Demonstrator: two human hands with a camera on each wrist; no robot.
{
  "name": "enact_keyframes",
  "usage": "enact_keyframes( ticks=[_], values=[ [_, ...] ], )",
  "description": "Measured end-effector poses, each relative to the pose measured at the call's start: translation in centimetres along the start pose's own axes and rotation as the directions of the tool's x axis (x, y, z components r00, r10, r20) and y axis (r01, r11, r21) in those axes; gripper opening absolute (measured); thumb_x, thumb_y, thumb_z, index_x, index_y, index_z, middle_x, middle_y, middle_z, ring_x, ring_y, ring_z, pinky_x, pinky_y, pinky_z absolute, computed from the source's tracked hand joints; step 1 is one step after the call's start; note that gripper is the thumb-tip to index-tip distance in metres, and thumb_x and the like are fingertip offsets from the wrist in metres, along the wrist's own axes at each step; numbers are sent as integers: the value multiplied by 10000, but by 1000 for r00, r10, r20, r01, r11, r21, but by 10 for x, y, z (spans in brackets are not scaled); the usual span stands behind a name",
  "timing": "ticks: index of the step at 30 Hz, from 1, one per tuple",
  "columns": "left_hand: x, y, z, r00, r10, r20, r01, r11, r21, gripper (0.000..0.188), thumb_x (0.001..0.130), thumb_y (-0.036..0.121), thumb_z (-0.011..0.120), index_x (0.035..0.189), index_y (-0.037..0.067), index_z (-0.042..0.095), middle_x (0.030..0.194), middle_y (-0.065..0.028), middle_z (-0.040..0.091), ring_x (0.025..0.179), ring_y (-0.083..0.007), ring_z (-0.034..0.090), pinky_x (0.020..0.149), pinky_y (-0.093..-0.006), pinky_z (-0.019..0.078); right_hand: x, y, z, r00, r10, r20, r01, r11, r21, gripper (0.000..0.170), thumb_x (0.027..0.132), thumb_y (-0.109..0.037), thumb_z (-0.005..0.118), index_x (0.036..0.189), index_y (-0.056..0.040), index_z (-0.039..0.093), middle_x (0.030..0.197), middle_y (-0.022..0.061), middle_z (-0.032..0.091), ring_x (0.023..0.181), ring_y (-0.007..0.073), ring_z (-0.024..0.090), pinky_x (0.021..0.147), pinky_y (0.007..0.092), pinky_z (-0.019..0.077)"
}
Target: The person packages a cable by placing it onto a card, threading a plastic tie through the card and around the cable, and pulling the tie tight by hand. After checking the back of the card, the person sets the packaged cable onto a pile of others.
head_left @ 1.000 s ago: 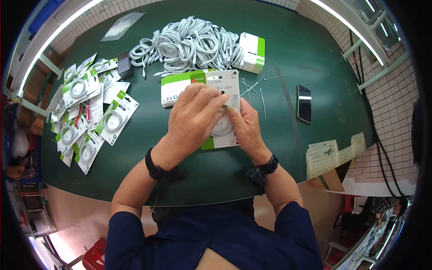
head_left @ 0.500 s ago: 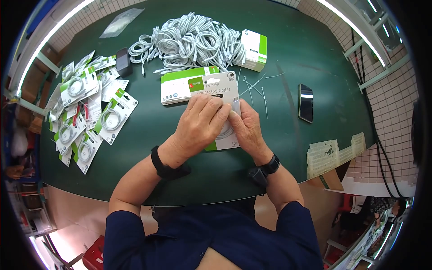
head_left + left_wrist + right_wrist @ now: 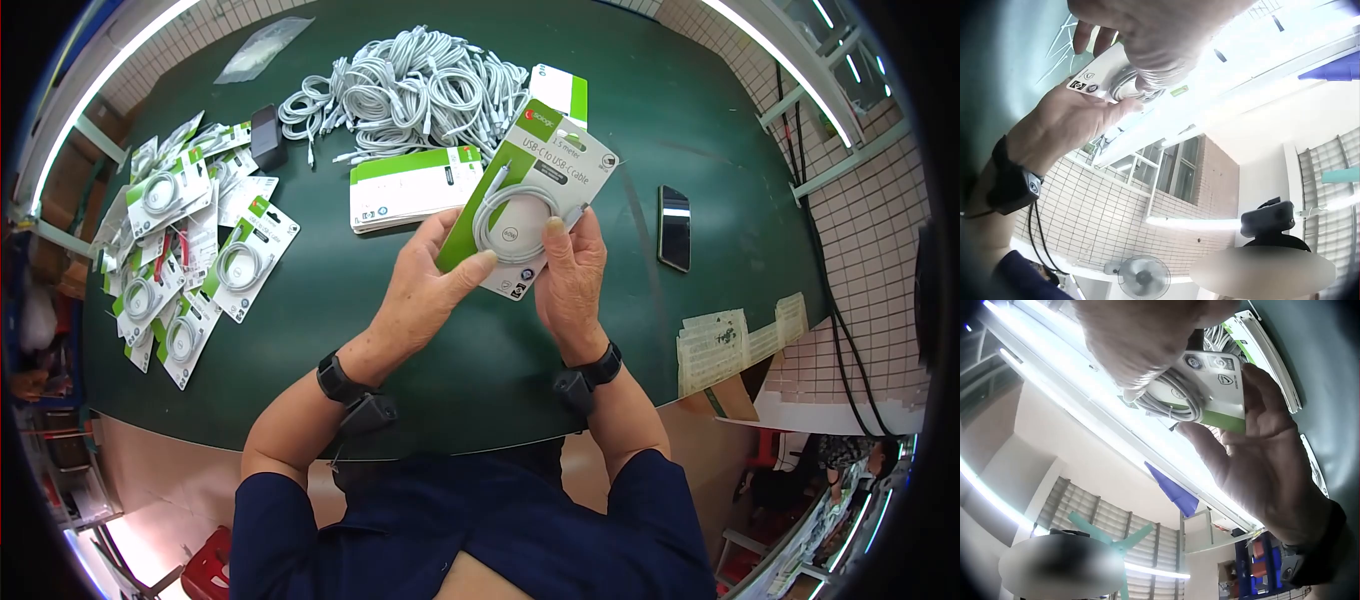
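Both hands hold a green and white card (image 3: 575, 165) with a coiled white cable (image 3: 487, 208) on its front, tilted to the right. The left hand (image 3: 415, 290) grips its lower left edge, thumb on the front. On the right side the right hand (image 3: 574, 285) pinches it, thumb near the coil. In the left wrist view the card (image 3: 1099, 70) lies between the right hand (image 3: 1072, 122) and the left hand (image 3: 1166, 31). The right wrist view shows the card's lower end (image 3: 1225, 394), with the left hand (image 3: 1263, 459) around its edge.
A flat stack of cards (image 3: 400, 190) lies behind the left hand. Farther back are a heap of coiled cables (image 3: 420, 90) and another card stack (image 3: 562, 92). Carded cables (image 3: 160, 250) pile up at left. A phone (image 3: 675, 230) and taped paper (image 3: 715, 350) are at right.
The left hand has moved from the card's front down to its lower left edge. The card has risen and tilted to the right, and its coil is now uncovered.
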State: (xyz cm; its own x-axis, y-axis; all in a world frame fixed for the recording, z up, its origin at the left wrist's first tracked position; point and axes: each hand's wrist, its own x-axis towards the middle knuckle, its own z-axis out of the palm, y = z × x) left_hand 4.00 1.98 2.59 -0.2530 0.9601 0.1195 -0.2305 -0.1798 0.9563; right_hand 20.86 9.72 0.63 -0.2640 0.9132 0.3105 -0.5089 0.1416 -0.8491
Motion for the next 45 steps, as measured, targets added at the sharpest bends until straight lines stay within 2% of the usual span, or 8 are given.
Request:
enact_keyframes(
  ticks=[3,8,15,18,26,34,39,45],
  values=[
    [-1,-4,-2,989,-129,78,130,991,-7,610,910,113,851,1425,-25,556,1199,-101,730,1064,-154,688,961,-321,572,-4,1,4,999,24,32,-26,997,72,464,1076,-203,685,1459,1,519,1420,114,632,1277,188,618,1092,381,522],
    [16,9,-20,997,71,-37,-70,996,48,640,871,48,842,1442,1,556,1178,-104,747,981,-148,725,878,-299,596,12,-14,-5,992,54,110,-45,996,-80,580,1037,-226,743,1503,-1,481,1444,121,614,1305,213,594,1093,399,507],
    [16,56,-36,981,187,44,-192,961,197,710,796,-13,841,1455,54,585,1014,-104,788,931,-158,756,815,-308,610,21,-48,-11,898,-419,130,401,662,-634,659,977,-251,809,1496,14,501,1358,121,660,1243,221,613,1030,387,507],
    [10,59,-31,963,172,209,-246,878,411,796,763,0,860,1495,75,556,964,-106,788,907,-166,767,808,-323,614,10,-52,7,860,-227,456,496,581,-645,579,953,-187,834,1417,34,567,1216,102,721,1107,196,675,943,330,535],
    [12,30,-23,896,421,138,-428,742,516,786,791,19,860,1508,49,540,983,-93,787,913,-160,764,822,-327,614,1,-24,-7,937,251,245,-84,838,-539,330,937,-12,817,1220,30,652,1117,81,747,969,125,716,861,260,581],
    [13,27,-32,977,-123,176,56,937,346,487,878,64,832,1315,-68,662,1028,-107,796,908,-148,755,817,-318,620,5,-19,-9,923,305,237,-175,877,-447,281,933,2,811,1168,24,658,1077,78,750,960,105,712,853,271,601],
    [12,27,-36,970,-83,227,-7,930,368,384,897,69,820,1240,-63,710,1023,-117,798,882,-142,756,723,-285,620,6,-24,-9,906,327,268,-172,864,-473,279,928,-8,818,1159,22,664,1072,72,745,950,96,709,828,258,597],
    [7,32,-36,944,-258,204,213,953,217,334,947,40,777,1252,-61,685,1090,-140,786,872,-164,760,592,-262,620,13,-28,-12,916,298,268,-215,930,-300,265,911,-33,836,1127,15,692,1000,34,736,867,86,693,759,250,584]
  ],
)
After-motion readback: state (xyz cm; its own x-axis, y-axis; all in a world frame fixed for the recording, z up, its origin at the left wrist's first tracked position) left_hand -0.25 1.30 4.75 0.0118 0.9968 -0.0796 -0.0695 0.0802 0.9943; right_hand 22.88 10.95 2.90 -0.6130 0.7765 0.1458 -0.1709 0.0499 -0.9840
